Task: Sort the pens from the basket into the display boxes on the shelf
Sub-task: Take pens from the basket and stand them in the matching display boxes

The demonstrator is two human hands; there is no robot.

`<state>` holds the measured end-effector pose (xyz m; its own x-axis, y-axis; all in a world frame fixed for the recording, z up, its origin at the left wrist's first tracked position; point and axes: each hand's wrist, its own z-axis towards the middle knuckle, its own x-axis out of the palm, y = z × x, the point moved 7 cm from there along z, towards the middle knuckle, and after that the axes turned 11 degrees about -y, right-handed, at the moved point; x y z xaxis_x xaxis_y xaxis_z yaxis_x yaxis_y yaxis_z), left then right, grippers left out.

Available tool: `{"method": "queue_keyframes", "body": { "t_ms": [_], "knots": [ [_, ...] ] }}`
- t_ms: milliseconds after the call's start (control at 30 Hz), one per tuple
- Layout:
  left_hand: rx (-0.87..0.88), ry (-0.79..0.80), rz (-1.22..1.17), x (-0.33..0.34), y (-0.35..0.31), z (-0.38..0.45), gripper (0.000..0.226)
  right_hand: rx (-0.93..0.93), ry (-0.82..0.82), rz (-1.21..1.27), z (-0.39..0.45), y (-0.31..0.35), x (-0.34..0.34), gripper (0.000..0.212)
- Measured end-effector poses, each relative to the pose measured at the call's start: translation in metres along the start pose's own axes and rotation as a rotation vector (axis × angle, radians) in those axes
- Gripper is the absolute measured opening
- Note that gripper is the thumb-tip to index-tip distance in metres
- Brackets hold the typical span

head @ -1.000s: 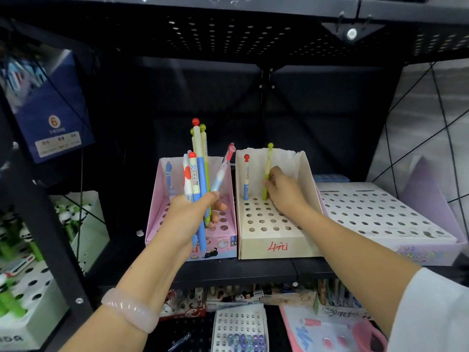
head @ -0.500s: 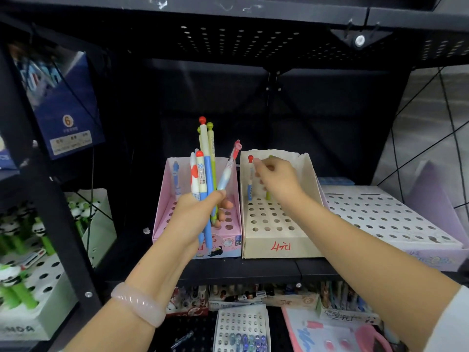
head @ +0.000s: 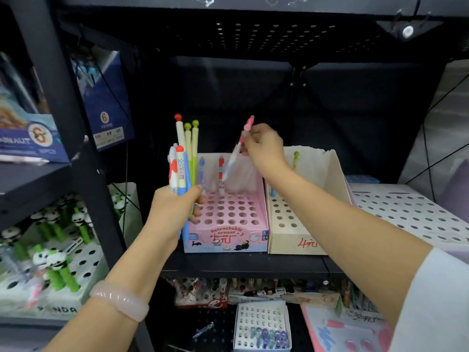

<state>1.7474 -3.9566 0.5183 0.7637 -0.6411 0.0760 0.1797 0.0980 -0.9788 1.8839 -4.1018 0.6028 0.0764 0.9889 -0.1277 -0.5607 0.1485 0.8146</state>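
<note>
My left hand (head: 175, 212) grips a bunch of several pens (head: 184, 161) upright, just left of the pink display box (head: 228, 240). My right hand (head: 264, 146) pinches a pink-topped pen (head: 238, 148) near its top. That pen hangs tilted above the back of the pink box. Two pens, one blue-capped (head: 202, 168) and one red-capped (head: 221, 171), stand in the pink box's back row. The cream display box (head: 299, 240) to the right holds a green-topped pen (head: 296, 158), partly hidden behind my right forearm.
A wide white perforated box (head: 411, 209) sits right of the cream one. A black shelf post (head: 76, 148) rises on the left, with panda pens (head: 55, 260) in a box beyond it. Lower shelves carry more pen boxes (head: 261, 323). A perforated black shelf (head: 253, 31) runs overhead.
My right hand left the cream box, moved left and took the pink-topped pen out of the bunch. It now holds that pen over the pink box. The view has moved closer.
</note>
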Motion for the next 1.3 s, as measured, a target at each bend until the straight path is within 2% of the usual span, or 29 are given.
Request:
{"method": "queue_keyframes", "body": {
  "t_ms": [100,233,433,567,733,800,867,900,967,1033,1167,1300],
  "knots": [
    [0.002,-0.076,0.0,-0.015,0.006,0.009,0.01,-0.224,0.047,-0.281,-0.009,0.0,0.015,0.017],
    [-0.007,-0.078,-0.007,-0.02,0.015,0.015,0.01,-0.292,0.089,-0.492,-0.012,-0.009,0.026,0.026],
    [-0.028,-0.035,0.022,-0.015,0.029,0.014,0.007,-0.172,0.205,-0.556,-0.019,-0.035,0.036,0.025],
    [-0.031,-0.023,0.006,-0.014,0.031,0.013,0.005,-0.131,0.317,-0.749,-0.025,-0.053,0.051,0.024],
    [-0.025,-0.004,0.033,-0.013,0.028,0.011,0.005,-0.049,0.311,-0.809,-0.025,-0.053,0.049,0.027],
    [-0.024,0.015,0.035,-0.012,0.026,0.009,0.004,-0.07,0.18,-0.693,-0.023,-0.04,0.037,0.027],
    [-0.013,0.048,0.029,-0.01,0.022,0.007,0.004,-0.116,0.043,-0.471,-0.024,-0.02,0.025,0.022],
    [-0.006,0.066,0.03,-0.008,0.019,0.006,0.004,-0.084,0.054,-0.328,-0.026,-0.013,0.025,0.02],
    [0.004,0.097,0.035,-0.004,0.015,0.002,0.004,0.067,0.197,-0.024,-0.035,-0.004,0.036,0.021],
    [0.011,0.126,0.035,0.001,0.011,-0.002,0.004,0.17,0.315,0.168,-0.044,0.005,0.045,0.02],
    [0.006,0.172,0.033,0.009,0.006,-0.011,0.005,0.184,0.388,0.258,-0.048,0.012,0.041,0.017],
    [-0.027,0.179,-0.028,0.02,0.002,-0.018,0.004,0.144,0.242,0.232,-0.035,0.01,0.013,0.015]
  ]
}}
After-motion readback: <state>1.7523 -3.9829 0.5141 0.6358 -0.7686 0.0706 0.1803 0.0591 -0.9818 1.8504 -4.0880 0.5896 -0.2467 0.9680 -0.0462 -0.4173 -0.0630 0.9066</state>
